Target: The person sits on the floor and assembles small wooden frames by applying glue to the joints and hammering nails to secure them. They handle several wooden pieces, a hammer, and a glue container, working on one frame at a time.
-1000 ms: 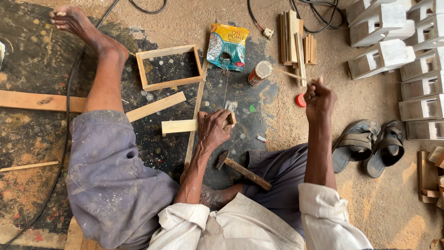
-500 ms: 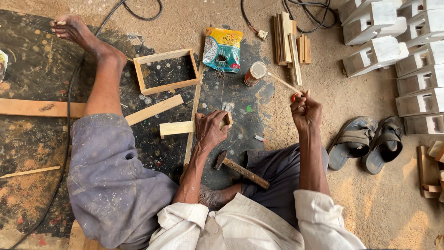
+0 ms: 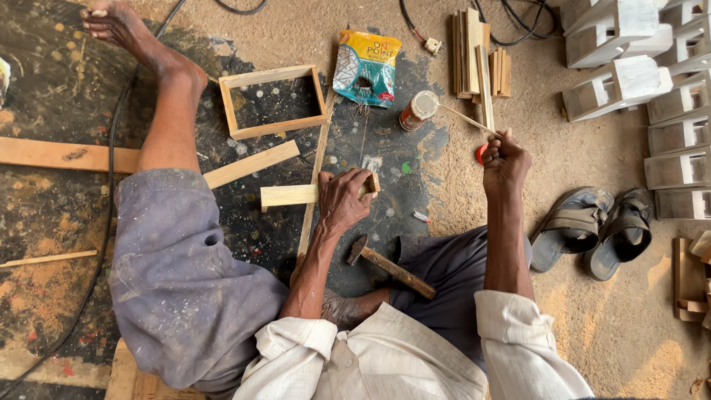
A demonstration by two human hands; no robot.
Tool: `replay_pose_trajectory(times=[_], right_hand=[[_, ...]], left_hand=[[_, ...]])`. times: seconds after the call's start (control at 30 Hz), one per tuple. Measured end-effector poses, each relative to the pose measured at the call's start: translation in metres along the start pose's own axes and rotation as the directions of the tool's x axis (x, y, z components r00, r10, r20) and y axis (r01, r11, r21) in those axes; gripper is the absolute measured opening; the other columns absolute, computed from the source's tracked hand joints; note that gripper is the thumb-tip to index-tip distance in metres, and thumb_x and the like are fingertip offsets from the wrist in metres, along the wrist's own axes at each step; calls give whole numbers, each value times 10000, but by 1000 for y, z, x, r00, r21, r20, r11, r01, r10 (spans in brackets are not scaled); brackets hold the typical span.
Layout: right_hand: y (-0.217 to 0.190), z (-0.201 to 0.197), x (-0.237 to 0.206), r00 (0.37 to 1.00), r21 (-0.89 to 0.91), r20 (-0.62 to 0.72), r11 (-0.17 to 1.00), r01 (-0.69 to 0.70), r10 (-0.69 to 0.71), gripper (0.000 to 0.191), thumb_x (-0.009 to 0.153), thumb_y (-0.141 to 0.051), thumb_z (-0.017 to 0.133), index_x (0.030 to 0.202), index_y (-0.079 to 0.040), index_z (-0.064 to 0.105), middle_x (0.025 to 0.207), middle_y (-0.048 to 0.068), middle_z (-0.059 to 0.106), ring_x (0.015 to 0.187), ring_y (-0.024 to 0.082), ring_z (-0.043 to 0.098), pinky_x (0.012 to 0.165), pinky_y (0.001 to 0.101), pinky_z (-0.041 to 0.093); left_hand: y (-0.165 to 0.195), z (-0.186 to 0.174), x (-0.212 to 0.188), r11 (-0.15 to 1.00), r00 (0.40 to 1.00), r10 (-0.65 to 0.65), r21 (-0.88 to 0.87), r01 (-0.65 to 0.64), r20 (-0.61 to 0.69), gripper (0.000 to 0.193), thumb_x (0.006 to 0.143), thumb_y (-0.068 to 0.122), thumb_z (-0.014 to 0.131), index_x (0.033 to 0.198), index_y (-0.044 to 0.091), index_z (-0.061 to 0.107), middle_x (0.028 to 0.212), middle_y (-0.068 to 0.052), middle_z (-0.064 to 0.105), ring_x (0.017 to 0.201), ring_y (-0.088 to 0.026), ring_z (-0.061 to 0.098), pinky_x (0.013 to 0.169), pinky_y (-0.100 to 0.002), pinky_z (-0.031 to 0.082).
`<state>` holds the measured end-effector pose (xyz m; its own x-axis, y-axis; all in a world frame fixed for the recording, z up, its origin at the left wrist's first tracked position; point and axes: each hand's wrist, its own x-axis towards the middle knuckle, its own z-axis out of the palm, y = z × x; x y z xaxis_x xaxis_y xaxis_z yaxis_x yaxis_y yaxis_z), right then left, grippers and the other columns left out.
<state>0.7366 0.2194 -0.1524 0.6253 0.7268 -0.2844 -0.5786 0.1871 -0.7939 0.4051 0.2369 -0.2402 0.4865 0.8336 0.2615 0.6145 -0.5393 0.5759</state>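
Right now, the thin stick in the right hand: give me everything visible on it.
The thin stick is a slender, straight sliver of pale wood. The right hand pinches its lower end, held raised above the sandy floor. It slants up and to the left, its far tip reaching the pale top of the small red-brown glue pot; whether it dips inside cannot be told. No bend or break shows.
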Motion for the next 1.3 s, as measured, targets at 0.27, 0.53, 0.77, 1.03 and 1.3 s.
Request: replay_pose_trajectory(times=[0.27, 0.53, 0.77, 1.03, 1.3], right_hand=[[14, -32, -56, 977, 109, 31, 971, -215, 213, 243, 987, 38, 419, 1144, 116, 587, 890, 222, 646, 623, 138, 584, 563, 197, 533], [59, -43, -96, 927, 79, 150, 931, -357, 343, 150, 1035, -4, 555, 1094, 117, 622, 903, 185, 666, 714, 142, 614, 637, 239, 545], [60, -35, -97, 943, -17, 157, 955, -296, 295, 151, 1018, 4, 564, 1090, 119, 630, 921, 203, 679, 733, 150, 636, 662, 261, 560], [61, -36, -99, 945, -115, 185, 961, -250, 268, 106, 1011, 3, 586, 1061, 84, 632, 889, 192, 688, 715, 147, 636, 636, 262, 545], [61, -30, -94, 954, -99, 171, 967, -233, 247, 110, 1002, 3, 603, 1054, 93, 639, 891, 200, 688, 713, 152, 648, 643, 260, 549]], left_hand=[[5, -3, -2, 1000, 1000, -22, -7, 23, 18, 513, 778, 274, 866, 1235, 100, 709, 1181, -60, 752, 955, -192, 690, 871, -410, 333], [9, -6, -5, 1000, 999, -27, -6, 27, 20, 486, 785, 260, 860, 1219, 93, 719, 1175, -62, 757, 929, -191, 687, 858, -405, 340], [12, -10, -6, 1000, 1000, -2, -24, 2, -28, 495, 750, 223, 869, 1203, 86, 724, 1142, -61, 763, 927, -185, 691, 858, -394, 339], [9, -8, -4, 999, 1000, -25, -29, 25, 7, 506, 748, 230, 870, 1210, 92, 718, 1149, -54, 760, 920, -178, 686, 870, -400, 328], [7, -3, -6, 1000, 1000, -15, -20, 15, 1, 512, 765, 262, 873, 1225, 100, 717, 1179, -64, 753, 930, -182, 685, 870, -399, 322]])
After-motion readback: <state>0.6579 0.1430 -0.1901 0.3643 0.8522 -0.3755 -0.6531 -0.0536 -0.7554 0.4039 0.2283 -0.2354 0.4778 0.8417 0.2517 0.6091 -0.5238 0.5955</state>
